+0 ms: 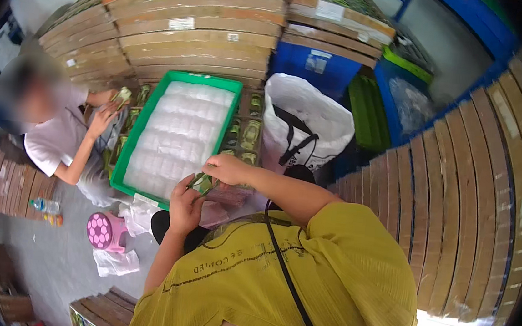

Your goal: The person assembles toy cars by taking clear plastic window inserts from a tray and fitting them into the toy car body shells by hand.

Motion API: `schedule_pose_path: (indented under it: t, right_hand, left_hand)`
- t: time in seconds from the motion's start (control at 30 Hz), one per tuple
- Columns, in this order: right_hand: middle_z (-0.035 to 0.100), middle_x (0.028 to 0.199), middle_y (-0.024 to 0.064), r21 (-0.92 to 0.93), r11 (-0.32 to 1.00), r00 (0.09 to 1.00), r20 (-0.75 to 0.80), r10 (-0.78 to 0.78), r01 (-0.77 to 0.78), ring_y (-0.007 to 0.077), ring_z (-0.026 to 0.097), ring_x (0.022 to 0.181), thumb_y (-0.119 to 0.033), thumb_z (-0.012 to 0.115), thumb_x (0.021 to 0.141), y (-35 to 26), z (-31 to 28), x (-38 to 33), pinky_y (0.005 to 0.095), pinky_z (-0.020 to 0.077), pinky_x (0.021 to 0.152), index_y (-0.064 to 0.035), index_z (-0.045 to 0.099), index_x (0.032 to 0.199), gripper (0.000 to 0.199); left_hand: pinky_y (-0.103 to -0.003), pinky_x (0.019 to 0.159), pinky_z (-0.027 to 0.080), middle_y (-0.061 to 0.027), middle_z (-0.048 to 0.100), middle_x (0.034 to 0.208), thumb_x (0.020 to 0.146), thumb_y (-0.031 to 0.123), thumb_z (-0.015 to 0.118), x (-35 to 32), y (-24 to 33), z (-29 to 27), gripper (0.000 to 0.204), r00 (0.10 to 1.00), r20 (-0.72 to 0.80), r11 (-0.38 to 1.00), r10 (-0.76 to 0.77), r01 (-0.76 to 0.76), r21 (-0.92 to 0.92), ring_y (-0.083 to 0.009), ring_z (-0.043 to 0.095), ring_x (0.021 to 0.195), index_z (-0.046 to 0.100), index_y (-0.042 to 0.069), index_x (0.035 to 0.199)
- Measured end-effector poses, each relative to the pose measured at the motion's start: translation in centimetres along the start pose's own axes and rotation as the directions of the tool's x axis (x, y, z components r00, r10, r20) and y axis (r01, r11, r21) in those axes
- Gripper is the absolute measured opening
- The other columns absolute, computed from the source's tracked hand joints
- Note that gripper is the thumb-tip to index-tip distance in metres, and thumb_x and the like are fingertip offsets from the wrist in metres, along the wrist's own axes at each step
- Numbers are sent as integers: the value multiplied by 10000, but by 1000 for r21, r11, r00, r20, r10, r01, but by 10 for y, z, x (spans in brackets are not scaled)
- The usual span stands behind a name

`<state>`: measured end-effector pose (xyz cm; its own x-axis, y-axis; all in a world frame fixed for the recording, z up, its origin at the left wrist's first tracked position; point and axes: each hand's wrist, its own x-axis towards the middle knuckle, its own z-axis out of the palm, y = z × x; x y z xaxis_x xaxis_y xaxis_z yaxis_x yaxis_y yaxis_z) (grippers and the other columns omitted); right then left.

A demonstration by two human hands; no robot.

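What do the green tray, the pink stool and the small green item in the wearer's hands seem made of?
Green tray: likely moulded plastic; smooth, evenly coloured walls.
Pink stool: probably plastic; uniform colour, patterned seat.
Small green item: perhaps card or plastic; thin-looking, but partly hidden.

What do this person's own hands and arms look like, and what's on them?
The left hand and right hand wear no gloves, and I can make out no watch. The forearms are bare below the short, loose sleeves of a mustard-yellow top with dark lettering across it. A thin black strap runs over the top.
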<state>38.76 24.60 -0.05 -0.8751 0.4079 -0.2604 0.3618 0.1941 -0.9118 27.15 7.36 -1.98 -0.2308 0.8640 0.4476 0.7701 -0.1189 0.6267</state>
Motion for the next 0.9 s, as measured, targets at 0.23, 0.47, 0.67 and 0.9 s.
schedule_pose_path:
  t: [0.23,0.47,0.67,0.9]
  right_hand:
    - [626,693,56,87,996,985,-169,36,-22,116,565,468,-311,506,926,6,-29,-55,269,455,433,-51,591,984,279]
    - [619,694,65,290,954,799,-591,116,76,108,515,434,-301,497,936,38,-103,-91,243,428,400,-50,583,1016,277]
    - [615,726,88,196,966,321,-937,135,167,98,414,400,-339,470,949,92,-230,-124,228,320,364,-48,554,1025,313]
    - [573,942,174,407,571,170,-891,422,713,277,589,643,-162,451,932,122,-357,-159,375,501,529,-5,485,1038,193]
  left_hand:
    - [-436,912,409,-196,488,1262,681,66,703,24,26,19,328,988,122,995,89,-83,-61,-379,498,1087,590,61,989]
    - [-426,982,356,-204,442,1293,713,117,704,31,49,21,475,991,-108,997,75,-73,23,-367,432,1176,537,42,1151]
    - [-409,916,420,-196,534,1167,730,54,681,10,28,23,244,993,-103,998,-52,55,20,-352,525,1059,616,30,964]
    - [-361,789,484,-171,566,1110,722,29,669,-2,10,33,168,959,-55,961,-278,277,-19,-310,565,966,626,30,884]
